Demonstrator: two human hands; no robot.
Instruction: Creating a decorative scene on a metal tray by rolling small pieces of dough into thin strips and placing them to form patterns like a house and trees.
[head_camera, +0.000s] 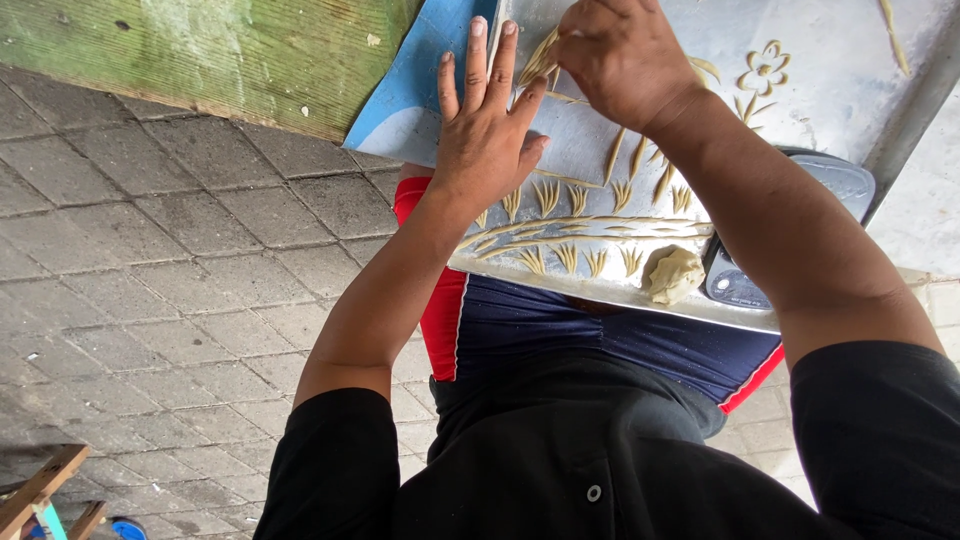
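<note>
left hand (487, 130) lies flat, fingers spread, on the metal sheet (600, 270); right hand (615, 55) pinches a dough strip (538, 58).

A silvery grey metal sheet (830, 60) carries pale tan dough strips (590, 235) laid as a long stem with fanned, leaf-like sprigs, and a tan outlined flower (765, 68) at the upper right. A beige dough lump (671, 273) sits at its lower edge. The board (415, 85) beneath is blue and white. Shorts (560, 325) are navy with red trim; sleeves (335, 465) black. Paving (150, 240) is grey brick-patterned; the wall (220, 50) streaked green.
</note>
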